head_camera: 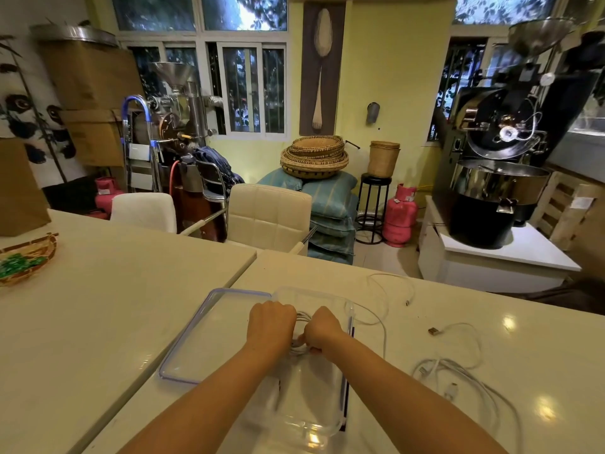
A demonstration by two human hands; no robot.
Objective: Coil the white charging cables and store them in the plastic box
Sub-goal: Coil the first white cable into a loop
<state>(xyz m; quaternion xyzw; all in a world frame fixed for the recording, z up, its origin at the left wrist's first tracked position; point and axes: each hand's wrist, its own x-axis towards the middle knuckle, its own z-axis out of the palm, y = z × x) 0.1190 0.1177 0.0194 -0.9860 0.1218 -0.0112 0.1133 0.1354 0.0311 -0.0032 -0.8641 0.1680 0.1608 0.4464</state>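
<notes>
A clear plastic box (340,417) stands on the white table in front of me. Above its open top, my left hand (271,322) and my right hand (322,327) both grip a coiled white cable (299,347); the coil is small and partly hidden by my fingers. The box's clear lid (196,342) with a bluish rim lies flat just left of the box. Loose white cables lie to the right: one thin cable (397,283) beyond the box, one cable with a USB plug (458,332), and a tangled bundle (471,381) nearer me.
A woven basket with green items (26,260) sits at the table's far left beside a brown paper bag (19,194). Two cream chairs (268,214) stand behind the table. A seam (242,273) runs between two tabletops. A coffee roaster (497,178) stands at the right.
</notes>
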